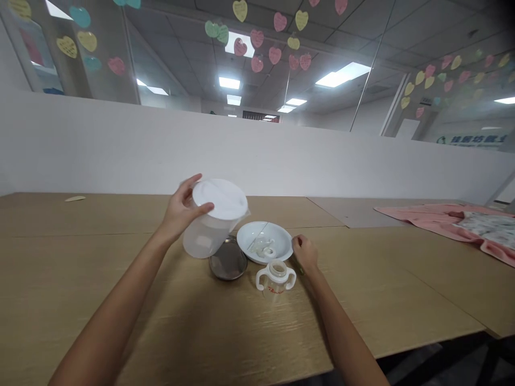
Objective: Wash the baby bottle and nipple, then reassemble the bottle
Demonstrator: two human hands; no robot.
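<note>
My left hand [179, 214] is wrapped round a translucent plastic pitcher [205, 233] with a white lid, tilted and held up over the left part of a round metal tray [228, 264]. To the tray's right is a white bowl [245, 238] with small clear and white parts [263, 248] in it, too small to name for certain. Closed at the bowl's right rim, my right hand [306, 252] pinches its edge. In front of the bowl stands a clear baby bottle [276, 281] with two white handles and an uncovered neck.
A pink cloth [418, 217] with a patterned white cloth [488, 228] lies at the far right of the wooden table [161, 332]. A small flat beige piece [75, 199] is at the back left. A white wall [257, 155] with glass above borders the table's rear.
</note>
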